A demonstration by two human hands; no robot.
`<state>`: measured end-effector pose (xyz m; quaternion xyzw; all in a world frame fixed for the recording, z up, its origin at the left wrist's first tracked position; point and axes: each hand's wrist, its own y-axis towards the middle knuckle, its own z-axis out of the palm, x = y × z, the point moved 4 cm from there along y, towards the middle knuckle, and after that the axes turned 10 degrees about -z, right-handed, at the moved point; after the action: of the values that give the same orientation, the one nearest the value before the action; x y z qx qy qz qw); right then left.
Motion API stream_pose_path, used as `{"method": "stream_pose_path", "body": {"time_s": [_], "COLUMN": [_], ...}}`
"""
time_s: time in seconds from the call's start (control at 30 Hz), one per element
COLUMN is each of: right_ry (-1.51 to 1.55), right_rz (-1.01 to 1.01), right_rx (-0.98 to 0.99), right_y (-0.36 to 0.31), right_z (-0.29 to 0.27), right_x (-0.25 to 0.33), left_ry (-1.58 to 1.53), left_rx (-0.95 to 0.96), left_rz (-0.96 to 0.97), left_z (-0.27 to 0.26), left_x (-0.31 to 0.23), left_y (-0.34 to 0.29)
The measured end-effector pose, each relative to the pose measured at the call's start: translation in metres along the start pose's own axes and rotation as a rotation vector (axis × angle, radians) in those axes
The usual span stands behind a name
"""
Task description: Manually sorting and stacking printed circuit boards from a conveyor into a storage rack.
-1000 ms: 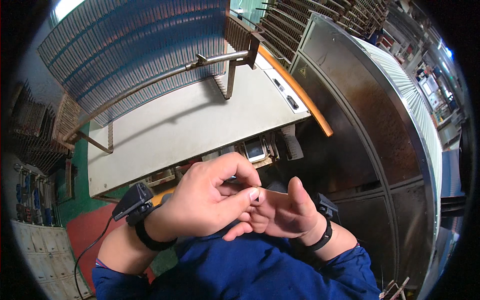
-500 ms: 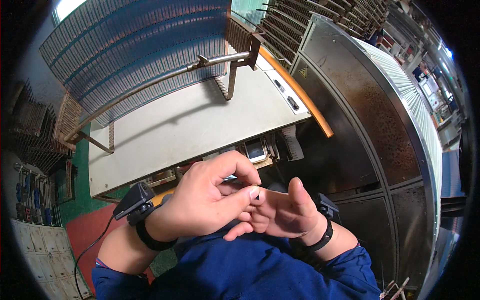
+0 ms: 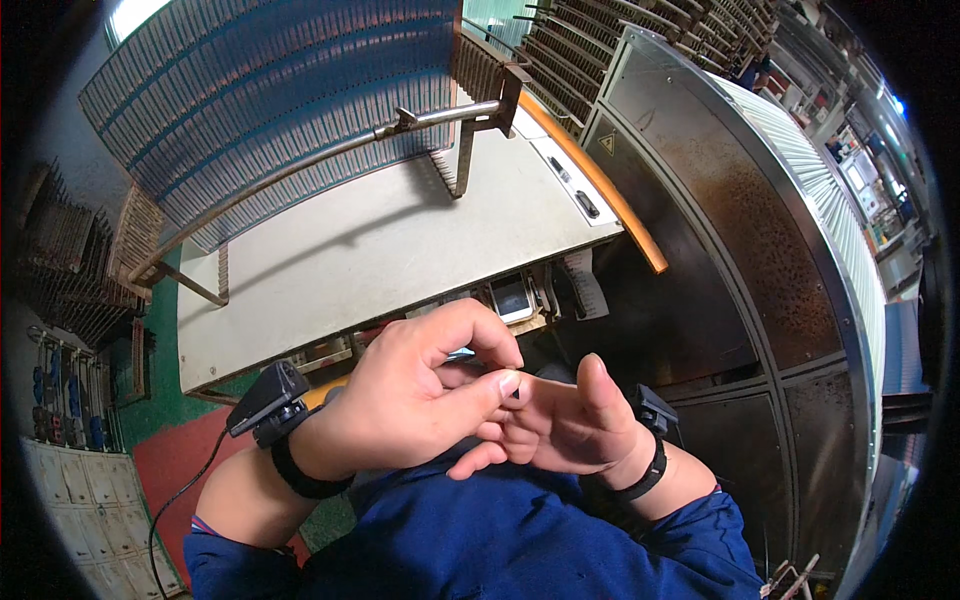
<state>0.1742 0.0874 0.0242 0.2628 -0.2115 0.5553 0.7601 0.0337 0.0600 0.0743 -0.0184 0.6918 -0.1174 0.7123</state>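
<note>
Head view. Both hands are held close together just below the near edge of the table (image 3: pixel 380 250), in front of the chest. The left hand (image 3: pixel 420 395) is curled, its thumb and forefinger pinched together at the tip; the right hand (image 3: pixel 565 425) lies palm-up beneath it, fingers loosely bent, thumb raised. The pinch is pressed against the right hand's fingers. Whether a small item is gripped in the pinch cannot be told; nothing is visibly held. A black wrist device (image 3: pixel 268 398) with a trailing cable is worn on the left wrist, a black band (image 3: pixel 648 455) on the right. Blue sleeves (image 3: pixel 520 540) are seen below.

Progress, as judged: the work is confined to the fingertips, something picked at or handled between the two hands. Nothing is set down on the table, and no tool is in reach, so no finished step can be read; the handling appears to be mid-way at most.

Surface and room. The table is a pale, bare slab with an orange edge strip (image 3: pixel 600 190) at its right side. At its far side a large slatted rack (image 3: pixel 270 100) is leaned over a metal bar (image 3: pixel 430 120). Under the table's near edge a small screen device (image 3: pixel 512 297) is tucked. Right of the table a dark, rust-stained metal cabinet (image 3: pixel 740 230) is stood. Left of the table, green and red floor (image 3: pixel 160 440) is seen, with shelved parts beyond.
</note>
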Motion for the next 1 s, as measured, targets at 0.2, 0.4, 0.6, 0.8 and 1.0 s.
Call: {"method": "stream_pose_path", "body": {"time_s": [0.2,0.4,0.6,0.8,1.0], "right_ry": [0.018,0.026,0.054,0.073,0.047], "right_rz": [-0.015,-0.024,-0.043,-0.031,-0.006], "right_rx": [0.001,0.007,0.019,0.013,0.020], "right_y": [-0.0002,-0.0020,-0.0023,-0.0015,-0.0018], "right_z": [-0.0019,-0.0031,-0.0044,-0.0046,-0.0074], "right_x": [-0.0016,-0.0028,-0.0041,-0.0053,-0.0061], "left_ry": [0.038,0.058,0.095,-0.016,-0.068], "left_rx": [0.000,0.017,0.028,0.044,0.064], "left_rz": [-0.004,0.022,0.049,0.000,-0.029], "left_z": [0.0004,-0.0003,-0.0014,0.0001,-0.0015], "left_x": [0.0009,0.0010,0.0011,0.0007,0.0032], "left_y": [0.0004,0.0001,0.0006,-0.0003,0.0004]}}
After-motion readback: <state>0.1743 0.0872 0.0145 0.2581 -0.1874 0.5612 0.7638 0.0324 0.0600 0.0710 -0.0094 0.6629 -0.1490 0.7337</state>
